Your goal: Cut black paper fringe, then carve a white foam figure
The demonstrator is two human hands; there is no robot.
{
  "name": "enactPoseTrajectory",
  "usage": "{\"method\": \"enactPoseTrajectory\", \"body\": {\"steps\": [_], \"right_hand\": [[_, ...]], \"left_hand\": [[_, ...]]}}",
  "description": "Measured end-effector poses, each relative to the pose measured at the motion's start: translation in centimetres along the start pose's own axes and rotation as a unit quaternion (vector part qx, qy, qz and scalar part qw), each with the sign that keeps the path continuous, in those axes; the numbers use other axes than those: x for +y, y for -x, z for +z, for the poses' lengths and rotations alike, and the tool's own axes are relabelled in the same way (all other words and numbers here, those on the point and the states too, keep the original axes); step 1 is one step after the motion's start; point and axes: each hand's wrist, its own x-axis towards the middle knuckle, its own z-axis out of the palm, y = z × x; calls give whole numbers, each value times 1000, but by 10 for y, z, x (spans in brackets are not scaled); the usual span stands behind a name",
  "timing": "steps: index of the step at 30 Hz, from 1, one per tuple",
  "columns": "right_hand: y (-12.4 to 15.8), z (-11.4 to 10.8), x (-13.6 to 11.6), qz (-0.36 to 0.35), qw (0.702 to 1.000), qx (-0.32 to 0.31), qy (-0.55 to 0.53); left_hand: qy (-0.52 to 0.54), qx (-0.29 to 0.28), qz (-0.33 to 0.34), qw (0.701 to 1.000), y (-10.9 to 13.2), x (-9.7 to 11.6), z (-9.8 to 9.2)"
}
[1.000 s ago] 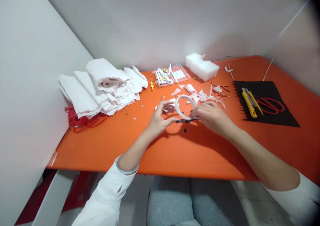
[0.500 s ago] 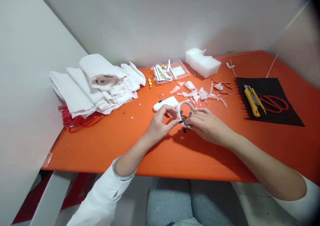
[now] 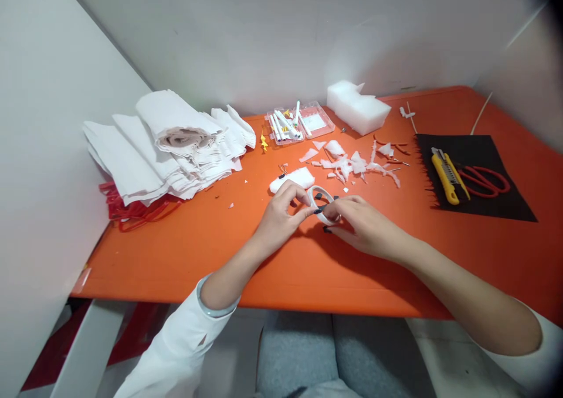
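A white ring that looks like a roll of tape (image 3: 311, 194) is held tilted just above the orange table, between my two hands. My left hand (image 3: 284, 213) pinches its left side with thumb and fingers. On its right side, my right hand (image 3: 358, 222) has its fingers closed at the rim, partly inside the ring. Small black pieces (image 3: 336, 198) show around the ring; whether they stick to it or lie on the table I cannot tell. Right behind my left hand lies a white foam piece (image 3: 292, 179) with thin wires at its far end.
Foam scraps (image 3: 347, 162) lie beyond my hands, with a foam block (image 3: 358, 108) and a box of markers (image 3: 319, 122) at the back. On black paper (image 3: 497, 207) at right rest a yellow cutter (image 3: 449, 178) and red-handled scissors (image 3: 488, 184). Folded white sheets (image 3: 162, 152) are piled left.
The ring has tipped from nearly upright to a flatter slant. My right hand has turned a little, its fingers now reaching lower over the ring's right rim. My left hand keeps its pinch.
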Motion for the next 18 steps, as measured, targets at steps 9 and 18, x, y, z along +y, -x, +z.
{"method": "enactPoseTrajectory", "body": {"steps": [9,18], "right_hand": [[-2,-2,-9,90,981,-20,-170],[-3,2,-8,131,969,25,-206]], "left_hand": [[-21,20,84,996,4,4,1],[-67,4,61,996,5,8,3]]}}
